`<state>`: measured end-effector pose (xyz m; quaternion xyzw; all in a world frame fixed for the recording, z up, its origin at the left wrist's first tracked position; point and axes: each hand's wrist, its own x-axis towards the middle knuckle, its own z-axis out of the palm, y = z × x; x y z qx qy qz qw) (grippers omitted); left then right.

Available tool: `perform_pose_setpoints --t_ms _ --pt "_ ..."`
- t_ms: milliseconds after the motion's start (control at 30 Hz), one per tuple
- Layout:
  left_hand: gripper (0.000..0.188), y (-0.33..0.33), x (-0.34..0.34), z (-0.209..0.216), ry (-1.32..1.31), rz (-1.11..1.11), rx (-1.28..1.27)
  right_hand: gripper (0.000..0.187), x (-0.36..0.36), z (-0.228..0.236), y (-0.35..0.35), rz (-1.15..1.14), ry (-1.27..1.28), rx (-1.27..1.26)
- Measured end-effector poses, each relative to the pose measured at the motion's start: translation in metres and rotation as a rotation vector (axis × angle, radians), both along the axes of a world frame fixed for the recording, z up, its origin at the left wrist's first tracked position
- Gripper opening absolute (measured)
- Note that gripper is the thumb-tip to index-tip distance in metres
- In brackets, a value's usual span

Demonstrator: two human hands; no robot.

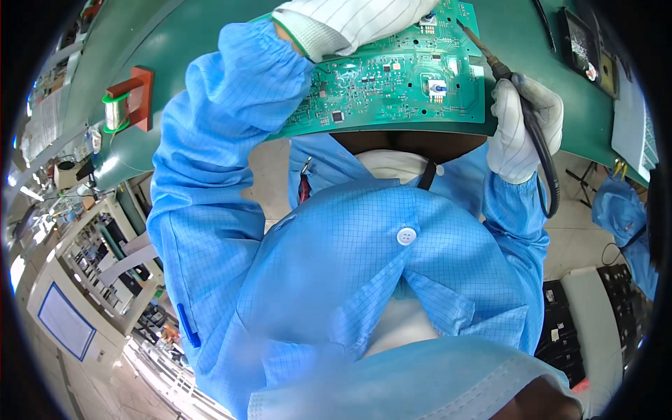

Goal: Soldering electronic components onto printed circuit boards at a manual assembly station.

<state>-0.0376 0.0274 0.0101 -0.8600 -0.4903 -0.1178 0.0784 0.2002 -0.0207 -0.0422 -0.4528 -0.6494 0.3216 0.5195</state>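
My right hand [521, 126], in a white glove, is closed around a soldering iron [500, 68]. The iron's thin tip points up and left, over or beside the right edge of the far green circuit board [458, 45]. A near circuit board [378, 87] lies along the table's front edge and carries a white part with a blue shaft [437, 87]. A similar blue-shafted part [428, 19] sits on the far board. Across the far board reaches my left hand [364, 21], in a striped white glove; its fingers are mostly cut off by the upper frame edge.
On the green table [182, 42], a spool of solder wire [115, 112] stands in a red holder [142, 98] at the left. A black tray-like box [582, 45] lies at the right, near a pale panel [633, 115]. The iron's black cable [551, 192] loops below my right hand.
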Motion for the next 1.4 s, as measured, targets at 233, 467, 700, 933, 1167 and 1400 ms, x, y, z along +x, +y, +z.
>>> perform_pose_setpoints --t_ms 233,467,700,933,1167,1400 --pt "0.008 -0.032 -0.023 0.005 -0.037 -0.036 0.164 0.022 -0.033 0.026 -0.025 -0.011 -0.246 0.233" --pt "0.012 -0.043 -0.025 -0.019 -0.247 0.189 0.069 0.025 -0.057 0.024 -0.012 0.118 -0.472 0.530" --pt "0.013 -0.039 -0.026 -0.022 -0.222 0.161 0.023 0.021 -0.060 0.018 -0.004 0.180 -0.582 0.562" --pt "0.013 -0.038 -0.026 -0.024 -0.279 0.143 -0.009 0.022 -0.064 0.019 -0.004 0.191 -0.582 0.586" --pt "0.011 -0.037 -0.027 -0.034 -0.295 0.108 0.059 0.020 -0.067 0.020 -0.007 0.137 -0.601 0.581" --pt "0.010 -0.040 -0.029 -0.031 -0.242 0.055 0.071 0.020 -0.068 0.020 -0.008 0.128 -0.589 0.577"
